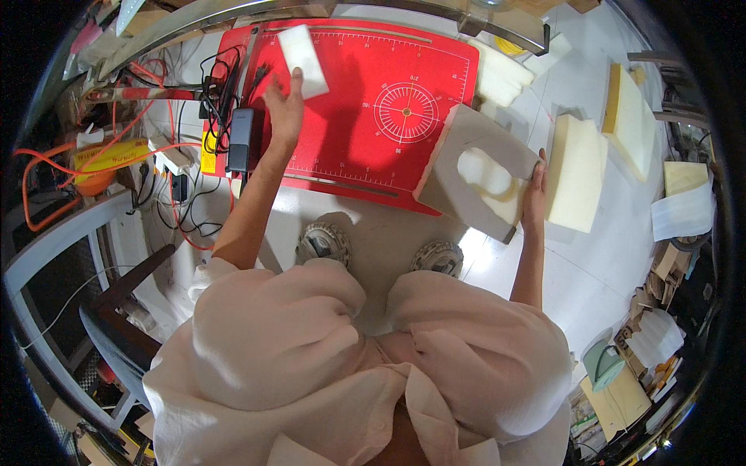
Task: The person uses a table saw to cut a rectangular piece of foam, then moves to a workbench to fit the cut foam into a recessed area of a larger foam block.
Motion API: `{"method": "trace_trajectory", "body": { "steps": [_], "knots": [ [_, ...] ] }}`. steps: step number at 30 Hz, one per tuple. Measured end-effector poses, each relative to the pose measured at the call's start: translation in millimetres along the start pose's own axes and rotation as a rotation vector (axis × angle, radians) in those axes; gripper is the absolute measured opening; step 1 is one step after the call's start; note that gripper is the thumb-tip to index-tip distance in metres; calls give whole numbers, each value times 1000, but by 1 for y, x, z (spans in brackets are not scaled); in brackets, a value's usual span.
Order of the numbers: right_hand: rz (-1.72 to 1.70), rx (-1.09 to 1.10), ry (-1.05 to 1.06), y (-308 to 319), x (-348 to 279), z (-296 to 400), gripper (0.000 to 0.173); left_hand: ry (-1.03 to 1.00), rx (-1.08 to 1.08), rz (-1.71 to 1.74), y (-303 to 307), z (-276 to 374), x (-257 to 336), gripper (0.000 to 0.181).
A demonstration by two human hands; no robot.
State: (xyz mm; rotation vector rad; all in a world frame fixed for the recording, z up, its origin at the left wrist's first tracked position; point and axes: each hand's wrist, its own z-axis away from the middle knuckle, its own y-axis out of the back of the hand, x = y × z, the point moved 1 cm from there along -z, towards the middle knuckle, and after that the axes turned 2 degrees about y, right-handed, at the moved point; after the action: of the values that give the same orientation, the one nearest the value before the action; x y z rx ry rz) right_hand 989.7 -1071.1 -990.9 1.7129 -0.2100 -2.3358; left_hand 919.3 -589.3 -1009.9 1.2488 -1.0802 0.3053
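Observation:
My left hand (284, 105) touches the lower left edge of a white rectangular block (303, 61) with a fingertip; its fingers are spread, and whether it grips the block cannot be told. The block lies on or just above a red mat (349, 140) with white ruler marks and a dial. At the mat's right corner, my right hand (534, 195) holds the right edge of a grey-faced foam piece (443, 169) with an oval cutout. Cream foam shows within the cutout.
Black cables, a dark grey power adapter (239, 140) and a white power strip (169, 156) lie at the left. Cream foam blocks (577, 172) stand on the tiled floor at the right. A metal frame bar (396, 10) crosses the top. A green bin (603, 365) is at the lower right.

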Motion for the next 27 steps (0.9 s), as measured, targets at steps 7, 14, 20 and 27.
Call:
{"method": "trace_trajectory", "body": {
  "steps": [7, 14, 20, 27],
  "knots": [
    [-411, -71, -123, -1, 21, 39, 68, 347, -1175, 512, 32, 144, 87, 65],
    [-416, -82, -71, -19, -7, 67, 68, 212, -1428, 273, 54, 192, 128, 97],
    [-329, 72, 5, -3, -54, 94, 61, 24, -1372, 217, 63, 181, 153, 93],
    [-184, 132, 57, 61, -219, 132, 68, 16, -1379, 176, 135, 182, 285, 100]
  ]
}}
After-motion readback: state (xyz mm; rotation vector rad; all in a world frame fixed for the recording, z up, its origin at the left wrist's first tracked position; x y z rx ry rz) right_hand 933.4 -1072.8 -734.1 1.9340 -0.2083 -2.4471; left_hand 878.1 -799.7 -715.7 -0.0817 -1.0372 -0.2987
